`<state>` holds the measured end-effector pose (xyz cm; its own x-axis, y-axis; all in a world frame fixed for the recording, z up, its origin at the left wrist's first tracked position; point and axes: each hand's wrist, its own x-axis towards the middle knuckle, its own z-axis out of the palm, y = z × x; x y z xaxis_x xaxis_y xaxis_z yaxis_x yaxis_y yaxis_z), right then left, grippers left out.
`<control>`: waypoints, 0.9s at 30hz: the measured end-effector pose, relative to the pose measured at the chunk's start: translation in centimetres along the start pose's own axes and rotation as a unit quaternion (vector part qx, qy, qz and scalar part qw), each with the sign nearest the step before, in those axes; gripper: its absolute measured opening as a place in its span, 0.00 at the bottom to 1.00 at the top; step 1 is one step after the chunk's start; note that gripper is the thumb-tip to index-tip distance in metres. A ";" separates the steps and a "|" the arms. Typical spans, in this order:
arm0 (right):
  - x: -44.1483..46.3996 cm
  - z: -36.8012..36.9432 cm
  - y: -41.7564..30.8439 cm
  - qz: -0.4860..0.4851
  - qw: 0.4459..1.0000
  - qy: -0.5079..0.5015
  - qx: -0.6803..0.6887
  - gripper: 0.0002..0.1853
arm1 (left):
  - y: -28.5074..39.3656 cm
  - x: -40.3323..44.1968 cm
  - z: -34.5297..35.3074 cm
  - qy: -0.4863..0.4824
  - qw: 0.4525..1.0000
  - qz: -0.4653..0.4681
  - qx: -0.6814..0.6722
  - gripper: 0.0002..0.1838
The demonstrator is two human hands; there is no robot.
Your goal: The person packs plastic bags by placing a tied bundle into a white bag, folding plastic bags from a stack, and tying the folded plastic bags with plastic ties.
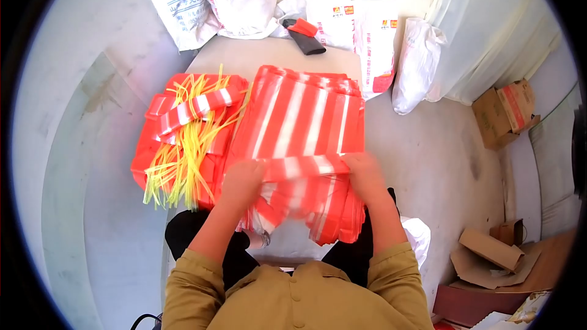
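A stack of red-and-white striped plastic bags (299, 110) lies on the low table in front of me. Across its lower part runs a folded striped bag (306, 167), held at both ends. My left hand (243, 180) is closed on its left end, and my right hand (365, 174) is closed on its right end; both are a little blurred. Below the fold, loose bag ends hang over the table's near edge. To the left, yellow plastic ties (191, 146) lie in a tangle over folded red bags (147, 146), with a narrow striped folded bag (199, 109) among them.
White printed sacks (235, 0) stand behind the table (269, 55), near a dark grey and red rolled item (306, 40). A cardboard box (504, 113) sits far right. Flattened cardboard (495, 260) lies at lower right.
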<state>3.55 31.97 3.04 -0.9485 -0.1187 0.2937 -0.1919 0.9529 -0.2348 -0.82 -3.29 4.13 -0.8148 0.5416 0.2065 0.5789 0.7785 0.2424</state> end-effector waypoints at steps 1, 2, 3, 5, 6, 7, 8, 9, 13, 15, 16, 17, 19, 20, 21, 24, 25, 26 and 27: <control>0.3 -2.8 -1.0 0.001 0.999 0.034 -0.021 0.22 | 1.3 -0.2 -1.5 -0.021 0.998 -0.035 -0.043 0.22; 0.7 -5.5 -2.1 0.002 0.997 0.068 -0.041 0.19 | 3.2 -0.5 -3.3 -0.041 0.993 -0.071 -0.086 0.21; 1.6 -7.9 -3.7 0.012 0.979 0.193 -0.068 0.18 | 4.6 -0.9 -4.0 -0.063 0.984 -0.107 -0.129 0.21; 1.9 -11.1 -6.1 -0.016 0.932 0.354 -0.072 0.17 | 5.8 -1.6 -3.6 -0.105 0.871 -0.198 -0.437 0.19; 1.6 -12.2 -6.8 -0.055 0.917 0.393 -0.050 0.18 | 6.5 -2.3 -3.4 -0.121 0.775 -0.236 -0.573 0.18; 1.3 -12.6 -7.2 -0.094 0.897 0.431 -0.028 0.19 | 7.1 -3.0 -2.1 -0.114 0.711 -0.271 -0.639 0.17; 0.9 -12.0 -7.8 -0.123 0.910 0.396 0.000 0.20 | 7.6 -3.6 0.2 -0.105 0.639 -0.303 -0.699 0.17; 0.3 -10.5 -8.7 -0.150 0.921 0.359 0.028 0.22 | 8.0 -4.3 1.8 -0.096 0.560 -0.333 -0.753 0.16; -3.4 -1.0 -12.0 -0.243 0.945 0.136 0.170 0.32 | 9.8 -5.2 1.0 -0.217 0.443 -0.294 -0.818 0.19; -4.7 1.6 -12.2 -0.214 0.964 -0.011 0.158 0.34 | 9.2 -6.4 3.5 -0.231 0.443 -0.327 -0.802 0.22; -5.1 2.3 -12.1 -0.196 0.968 -0.083 0.133 0.34 | 9.4 -6.5 3.4 -0.233 0.447 -0.334 -0.796 0.22; -5.3 2.8 -12.1 -0.177 0.966 -0.154 0.108 0.35 | 9.5 -6.8 3.2 -0.236 0.451 -0.341 -0.790 0.22; -4.2 3.2 -10.9 -0.178 0.965 -0.176 0.078 0.32 | 9.3 -7.8 4.9 -0.224 0.485 -0.346 -0.771 0.24; -3.8 3.9 -10.2 -0.168 0.969 -0.161 0.080 0.31 | 9.0 -8.0 5.9 -0.218 0.501 -0.349 -0.762 0.25; -3.4 4.4 -9.8 -0.156 0.973 -0.147 0.084 0.30 | 8.8 -8.1 6.7 -0.214 0.495 -0.342 -0.770 0.25; -2.2 5.5 -9.1 0.026 0.984 -0.036 0.172 0.34 | 9.2 -8.9 7.3 -0.204 0.475 -0.337 -0.787 0.27; -2.6 5.4 -9.3 0.073 0.958 -0.014 0.277 0.35 | 9.6 -8.7 6.1 -0.201 0.471 -0.343 -0.787 0.27; -2.9 5.0 -9.5 0.120 0.918 0.008 0.378 0.37 | 9.9 -8.5 5.3 -0.196 0.467 -0.348 -0.789 0.27; -3.4 4.8 -9.7 0.144 0.890 0.008 0.433 0.41 | 10.1 -8.5 5.2 -0.191 0.454 -0.350 -0.797 0.27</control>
<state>7.45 21.81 -0.12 -0.9874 0.1057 0.1178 -0.0710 0.3693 -0.9266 11.84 1.60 -0.07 -0.5852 0.5910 -0.5553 -0.7874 -0.2505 0.5632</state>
